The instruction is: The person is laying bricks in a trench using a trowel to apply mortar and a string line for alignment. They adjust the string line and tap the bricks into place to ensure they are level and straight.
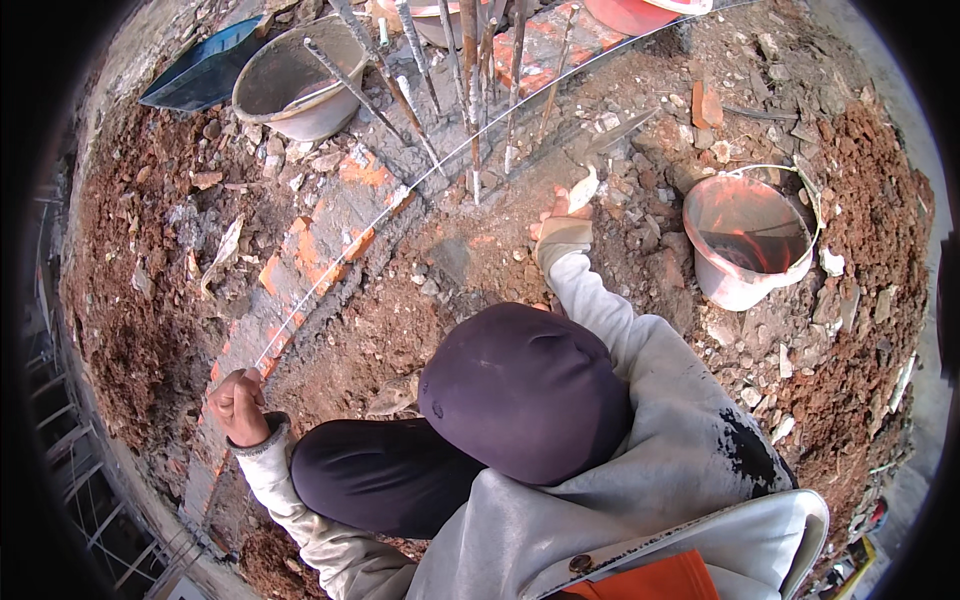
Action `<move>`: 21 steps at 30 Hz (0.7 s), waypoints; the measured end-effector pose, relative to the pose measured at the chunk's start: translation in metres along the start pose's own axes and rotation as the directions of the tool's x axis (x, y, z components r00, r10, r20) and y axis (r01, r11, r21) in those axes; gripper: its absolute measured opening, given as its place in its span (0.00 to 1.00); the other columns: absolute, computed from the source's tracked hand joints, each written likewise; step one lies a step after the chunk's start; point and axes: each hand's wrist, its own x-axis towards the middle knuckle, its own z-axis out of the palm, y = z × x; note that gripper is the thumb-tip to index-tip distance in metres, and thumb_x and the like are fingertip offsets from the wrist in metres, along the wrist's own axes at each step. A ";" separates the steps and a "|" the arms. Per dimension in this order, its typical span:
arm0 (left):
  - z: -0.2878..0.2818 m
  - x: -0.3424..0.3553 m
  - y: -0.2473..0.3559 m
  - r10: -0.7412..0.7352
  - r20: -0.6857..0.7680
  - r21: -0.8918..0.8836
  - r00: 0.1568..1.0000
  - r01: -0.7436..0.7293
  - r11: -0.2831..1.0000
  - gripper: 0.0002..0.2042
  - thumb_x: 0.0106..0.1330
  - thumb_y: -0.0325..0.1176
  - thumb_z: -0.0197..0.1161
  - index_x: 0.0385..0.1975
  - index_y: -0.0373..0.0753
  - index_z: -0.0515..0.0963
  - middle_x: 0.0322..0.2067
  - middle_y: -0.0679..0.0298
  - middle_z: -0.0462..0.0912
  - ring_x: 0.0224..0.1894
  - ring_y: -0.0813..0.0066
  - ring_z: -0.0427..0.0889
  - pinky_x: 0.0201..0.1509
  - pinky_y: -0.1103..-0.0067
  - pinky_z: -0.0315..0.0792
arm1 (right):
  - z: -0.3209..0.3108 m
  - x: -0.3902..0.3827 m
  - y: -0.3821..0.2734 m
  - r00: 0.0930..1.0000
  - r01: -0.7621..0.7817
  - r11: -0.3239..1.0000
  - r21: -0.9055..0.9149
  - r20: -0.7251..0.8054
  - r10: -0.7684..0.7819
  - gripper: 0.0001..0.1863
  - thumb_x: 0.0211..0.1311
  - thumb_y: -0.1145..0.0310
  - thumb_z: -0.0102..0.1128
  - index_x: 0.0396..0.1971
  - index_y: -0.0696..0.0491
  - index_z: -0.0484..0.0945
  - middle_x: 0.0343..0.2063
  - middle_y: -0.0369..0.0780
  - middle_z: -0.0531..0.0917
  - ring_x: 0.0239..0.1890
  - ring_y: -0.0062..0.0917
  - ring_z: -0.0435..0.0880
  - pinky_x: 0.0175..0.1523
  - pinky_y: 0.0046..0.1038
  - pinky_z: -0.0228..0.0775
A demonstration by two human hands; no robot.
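My left hand (238, 408) is closed in a pinch at the brick course, where a thin white string (332, 268) meets its fingertips. From there the string runs taut over the mortar-smeared bricks (316, 238) and past the upright steel bars (471, 100). My right hand (558, 217) is low over the dirt, right of the bars, its fingers partly hidden by the cuff. It appears closed on the pale handle end of a trowel (618, 132), whose grey blade points away to the upper right.
A white bucket (735, 290) with a wire handle stands at the right. Beyond the bricks sit a mortar-crusted basin (310, 122) and a dark blue scoop-shaped container (208, 68). A red basin (640, 14) is at the far edge. Broken brick pieces (706, 106) and rubble cover the soil.
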 end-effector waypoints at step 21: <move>0.001 0.001 -0.002 0.083 -0.006 0.054 0.997 -0.083 0.995 0.14 0.53 0.25 0.48 0.06 0.35 0.60 0.07 0.69 0.59 0.11 0.84 0.54 0.17 0.82 0.47 | -0.003 0.017 0.012 0.961 -0.270 0.962 -0.046 0.053 0.272 0.21 0.55 0.48 0.51 0.36 0.50 0.63 0.15 0.40 0.70 0.09 0.30 0.70 0.11 0.29 0.63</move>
